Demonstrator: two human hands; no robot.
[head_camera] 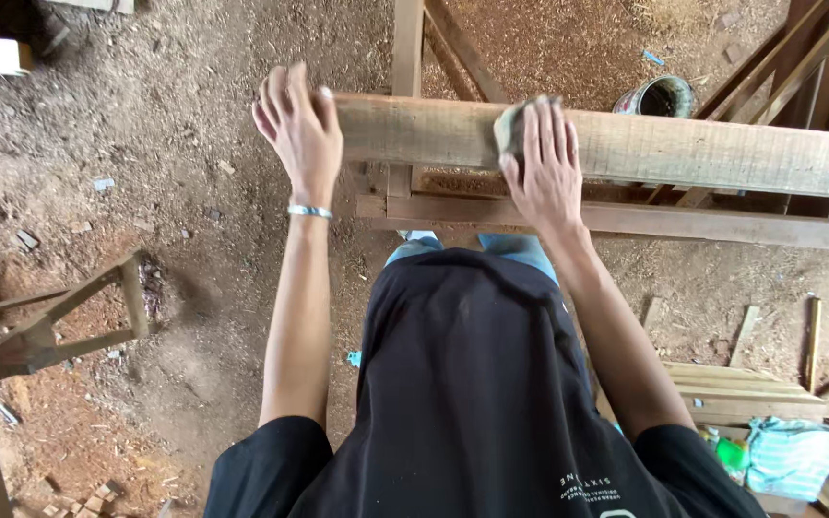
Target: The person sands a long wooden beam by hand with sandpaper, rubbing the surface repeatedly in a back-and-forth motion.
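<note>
My right hand (544, 168) covers most of the grey sanding pad (509, 129). The plank (683, 149) runs off the right edge. My torso hides my legs.

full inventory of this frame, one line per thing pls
wooden plank: 1, pale brown, lying flat across the upper frame on a wooden frame
sanding pad: 1, grey-green, on the plank under the right hand
wooden frame: 1, brown, below the plank
tin can: 1, dark and worn, on the ground beyond the plank
small wooden stand: 1, brown, on the ground at left
striped cloth: 1, teal and white, lower right on stacked boards
bracelet: 1, silver, left wrist
left hand: 1, on the plank's left end
right hand: 1, pressing the pad
</note>
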